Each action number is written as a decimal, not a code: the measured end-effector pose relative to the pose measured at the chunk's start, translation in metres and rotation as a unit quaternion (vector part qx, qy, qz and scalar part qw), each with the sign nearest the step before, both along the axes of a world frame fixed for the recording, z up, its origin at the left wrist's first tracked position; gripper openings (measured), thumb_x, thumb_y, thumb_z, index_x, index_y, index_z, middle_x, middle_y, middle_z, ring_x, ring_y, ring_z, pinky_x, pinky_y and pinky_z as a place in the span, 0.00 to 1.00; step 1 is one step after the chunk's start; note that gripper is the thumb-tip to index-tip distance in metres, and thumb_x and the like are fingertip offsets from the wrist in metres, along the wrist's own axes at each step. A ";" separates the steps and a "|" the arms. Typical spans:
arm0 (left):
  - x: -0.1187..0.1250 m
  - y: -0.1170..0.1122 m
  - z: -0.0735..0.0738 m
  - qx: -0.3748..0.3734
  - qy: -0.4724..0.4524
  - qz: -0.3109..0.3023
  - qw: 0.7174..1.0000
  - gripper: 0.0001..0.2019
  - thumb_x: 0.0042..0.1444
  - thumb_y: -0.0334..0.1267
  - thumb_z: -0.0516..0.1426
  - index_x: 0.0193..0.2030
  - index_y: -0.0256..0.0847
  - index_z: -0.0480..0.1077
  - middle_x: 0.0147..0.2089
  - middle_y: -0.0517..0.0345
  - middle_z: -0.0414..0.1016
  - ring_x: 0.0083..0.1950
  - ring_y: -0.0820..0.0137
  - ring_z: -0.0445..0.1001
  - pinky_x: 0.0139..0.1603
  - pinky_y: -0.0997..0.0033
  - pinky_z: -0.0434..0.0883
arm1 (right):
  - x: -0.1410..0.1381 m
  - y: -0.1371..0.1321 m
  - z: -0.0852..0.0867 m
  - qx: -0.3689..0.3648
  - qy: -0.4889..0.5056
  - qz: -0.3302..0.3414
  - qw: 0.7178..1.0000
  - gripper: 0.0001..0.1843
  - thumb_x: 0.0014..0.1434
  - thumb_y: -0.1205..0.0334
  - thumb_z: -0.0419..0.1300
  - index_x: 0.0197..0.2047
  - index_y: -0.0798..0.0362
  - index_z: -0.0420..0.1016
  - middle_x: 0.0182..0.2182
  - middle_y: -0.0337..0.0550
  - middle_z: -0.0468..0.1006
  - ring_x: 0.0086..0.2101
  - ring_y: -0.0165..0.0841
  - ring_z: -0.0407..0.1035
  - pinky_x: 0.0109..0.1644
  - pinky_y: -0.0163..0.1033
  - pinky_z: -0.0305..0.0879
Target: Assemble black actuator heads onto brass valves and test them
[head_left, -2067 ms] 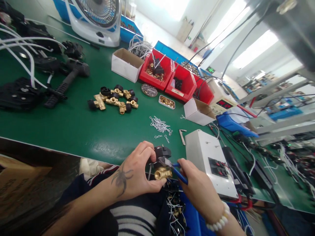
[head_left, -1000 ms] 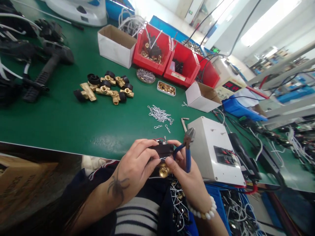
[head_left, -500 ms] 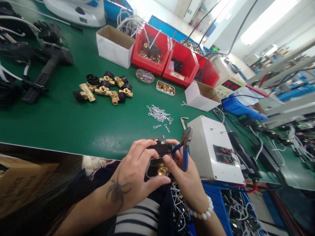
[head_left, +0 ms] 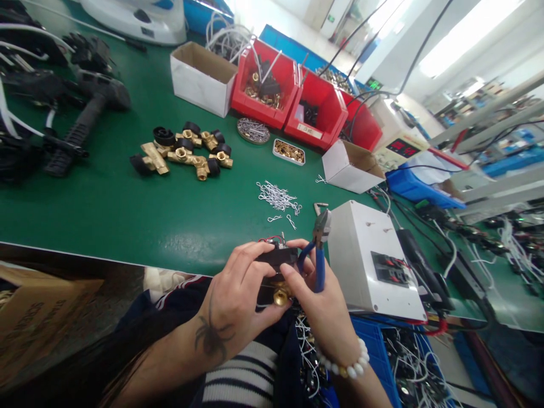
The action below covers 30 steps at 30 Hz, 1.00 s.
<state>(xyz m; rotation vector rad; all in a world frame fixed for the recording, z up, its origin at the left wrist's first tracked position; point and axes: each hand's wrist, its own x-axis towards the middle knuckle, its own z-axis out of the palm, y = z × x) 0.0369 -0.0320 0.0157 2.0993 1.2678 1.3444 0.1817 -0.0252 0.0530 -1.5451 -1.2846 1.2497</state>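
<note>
My left hand (head_left: 238, 286) is wrapped round a black device (head_left: 278, 258) with a brass fitting (head_left: 280, 296) on its near side. Thin red wires show at its far edge. My right hand (head_left: 317, 289) steadies the same device, thumb pressed on top. Blue-handled side cutters (head_left: 319, 249) are also tucked in that hand, jaws pointing up and away. Fingers cover much of the device. Beyond my hands, a pile of silver cotter clips (head_left: 277, 195) lies on the green table (head_left: 204, 209).
Black-capped brass valves (head_left: 182, 150) lie to the left. Red bins (head_left: 266, 85), a tin of small brass parts (head_left: 289, 152) and white boxes (head_left: 204, 76) stand behind. A grey switch box (head_left: 369, 260) sits close on the right. Below it, a blue crate (head_left: 378, 351) holds wired parts.
Both hands keep their hold on the device, with only slight finger movement; my right thumb has shifted slightly over it. The whole view has shifted a little.
</note>
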 end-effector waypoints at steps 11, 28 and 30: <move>0.000 0.002 -0.002 -0.006 -0.023 -0.004 1.000 0.14 0.53 0.34 0.64 0.42 0.40 0.64 0.53 0.42 0.72 0.58 0.57 0.72 0.55 0.52 0.75 | -0.001 0.002 0.003 0.013 -0.036 0.016 0.999 0.19 0.59 0.52 0.61 0.52 0.47 0.67 0.34 0.38 0.74 0.32 0.32 0.70 0.43 0.41 0.72; -0.009 0.008 0.001 -0.088 -0.101 -0.012 0.991 0.16 0.47 0.35 0.66 0.39 0.41 0.64 0.52 0.45 0.73 0.56 0.58 0.73 0.55 0.51 0.73 | 0.048 -0.004 0.041 0.255 -0.436 0.098 0.858 0.07 0.61 0.69 0.53 0.40 0.50 0.69 0.30 0.39 0.75 0.26 0.30 0.69 0.28 0.34 0.65; -0.008 0.007 0.001 -0.088 -0.107 -0.014 0.990 0.17 0.47 0.34 0.66 0.39 0.41 0.63 0.52 0.45 0.73 0.56 0.58 0.72 0.55 0.52 0.73 | 0.049 -0.004 0.042 0.273 -0.440 0.055 0.853 0.07 0.60 0.69 0.54 0.40 0.49 0.69 0.29 0.38 0.75 0.24 0.29 0.68 0.26 0.33 0.64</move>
